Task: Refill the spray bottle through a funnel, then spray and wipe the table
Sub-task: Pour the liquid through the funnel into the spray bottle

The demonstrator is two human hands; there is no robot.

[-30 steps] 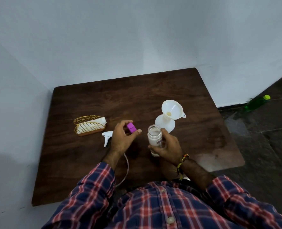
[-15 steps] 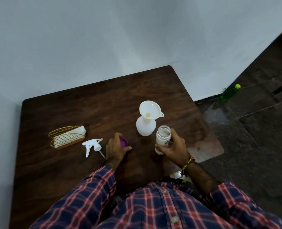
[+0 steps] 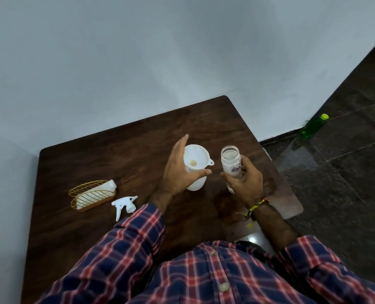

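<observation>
Dark wood makes up the table (image 3: 98, 163), which stands in a corner of grey-white walls with a dark stone floor to its right. Toward the left edge sits a gold wire holder (image 3: 89, 195) with a white cloth (image 3: 98, 193) tucked between its two arched sides. Just right of it, closer to the near edge, the white spray trigger head (image 3: 125, 205) lies on its side, off its bottle.

Near the table's middle the left hand (image 3: 177, 172) is cupped around the white spray bottle (image 3: 196, 184), fingers spread and curved, the thumb crossing in front of the neck; whether the palm actually presses the bottle I cannot tell. A white funnel (image 3: 196, 157) sits upright in the bottle's mouth. Beside it, toward the right edge, the right hand (image 3: 245, 183) is wrapped around a clear uncapped jar (image 3: 230, 161), which holds whitish liquid and is held upright above the table. A braided thread band (image 3: 255, 207) circles that wrist. On the floor by the far wall stands a green bottle (image 3: 312, 127).
</observation>
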